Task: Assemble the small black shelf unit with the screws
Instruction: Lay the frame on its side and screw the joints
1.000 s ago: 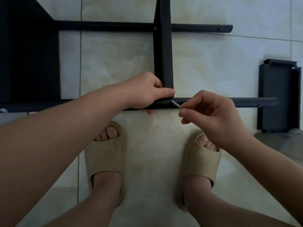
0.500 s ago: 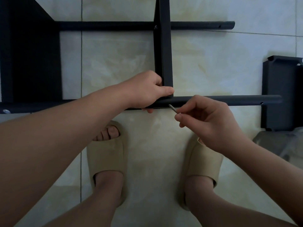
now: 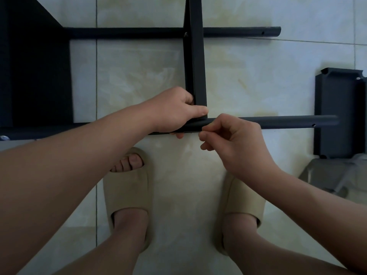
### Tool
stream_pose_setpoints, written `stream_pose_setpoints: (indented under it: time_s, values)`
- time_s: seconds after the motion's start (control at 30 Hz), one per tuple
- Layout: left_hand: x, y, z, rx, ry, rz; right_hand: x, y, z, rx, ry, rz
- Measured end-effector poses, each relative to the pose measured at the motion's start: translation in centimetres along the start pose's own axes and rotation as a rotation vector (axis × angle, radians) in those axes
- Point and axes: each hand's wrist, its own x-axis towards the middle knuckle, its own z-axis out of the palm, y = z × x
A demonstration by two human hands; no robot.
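Left hand is curled round the joint where the near tube meets the cross panel. The thumb is laid flat along the panel's end and the fingers are wrapped under the tube. Right hand is held just beside it on the right, with thumb and forefinger pinched together against the near edge of the tube and the other fingers curled in. What is pinched is hidden by the fingertips, probably a screw, though no shaft is seen.

The half-built black shelf unit is laid on its side on the tiled floor, directly under both hands. It is made up of a large dark panel at left, the near tube, a far tube parallel to it, and the cross panel spanning the two. A screw head is seen at the far joint. A small hole is seen near the right end of the near tube.

A loose black panel is laid at right, touching or just past the tube's end. A grey plastic wrap is below it. Beige slippers are worn on both feet, below the hands.
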Motion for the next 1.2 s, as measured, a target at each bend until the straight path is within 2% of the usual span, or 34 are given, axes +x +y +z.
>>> stream_pose_setpoints:
  time_s: [0.23,0.43,0.73,0.8,0.93,1.03,1.1,1.2]
  values:
    - [0.0,-0.1,-0.1,-0.028,0.0,0.006,0.2,-0.4,-0.1,-0.102,0.026,0.049]
    - [0.2,-0.1,0.1,-0.04,0.027,0.011,1.2,-1.4,-1.0,-0.569,0.066,-0.03]
    - [0.0,-0.1,0.1,-0.072,0.068,0.034,1.1,-1.8,-1.2,-0.538,-0.004,-0.107]
    - [-0.4,0.4,0.5,0.061,0.179,0.052,0.7,-1.6,-1.7,-0.535,-0.026,-0.163]
    - [-2.2,1.2,1.0,0.332,0.409,0.097,-1.9,-0.1,-5.0,-0.514,-0.202,-0.211]
    - [-3.6,2.5,0.9,0.613,0.474,0.257,-5.3,2.2,-8.6,-0.599,-0.152,-0.188]
    - [-4.1,4.5,1.4,0.691,0.484,0.412,-7.6,4.0,-11.0,-0.682,-0.094,-0.159]
    - [-4.4,8.0,3.5,0.833,0.355,0.576,-11.0,6.8,-14.1,-0.789,-0.007,-0.077]
